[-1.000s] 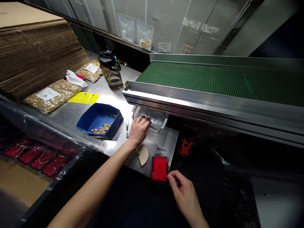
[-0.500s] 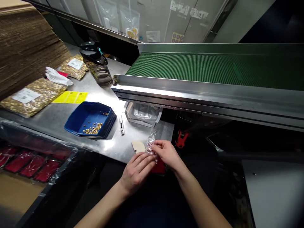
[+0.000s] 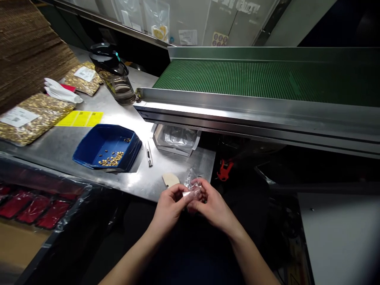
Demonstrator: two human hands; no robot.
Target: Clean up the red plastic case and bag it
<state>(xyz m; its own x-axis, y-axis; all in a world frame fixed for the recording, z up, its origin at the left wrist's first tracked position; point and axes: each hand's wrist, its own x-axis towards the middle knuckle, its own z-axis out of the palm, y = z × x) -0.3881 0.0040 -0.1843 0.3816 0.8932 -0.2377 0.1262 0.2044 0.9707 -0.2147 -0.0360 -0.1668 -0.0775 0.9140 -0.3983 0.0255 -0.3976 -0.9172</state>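
A clear plastic bag (image 3: 192,194) is pinched between my two hands, just past the table's front edge. My left hand (image 3: 169,206) grips its left side between thumb and fingers. Curled around the other side is my right hand (image 3: 212,204); its fingers partly hide the bag, so what is inside cannot be made out. A cream-coloured flat piece with a rounded edge (image 3: 170,179) lies on the table beside my left fingers. Farther off, a box cutter (image 3: 149,154) rests next to a blue bin (image 3: 89,146) holding small brass-coloured pieces (image 3: 113,159).
A tray of clear bags (image 3: 176,138) sits under the edge of the green conveyor belt (image 3: 222,77). Yellow labels (image 3: 80,118), a water jug (image 3: 120,85) and filled bags (image 3: 38,116) stand at the left. Red packets (image 3: 35,209) lie in a lined box.
My left hand has turned from lying flat over the bag to pinching it, and both hands now hold the bag slightly lower. The red item under my hands no longer shows. The view shifted a little.
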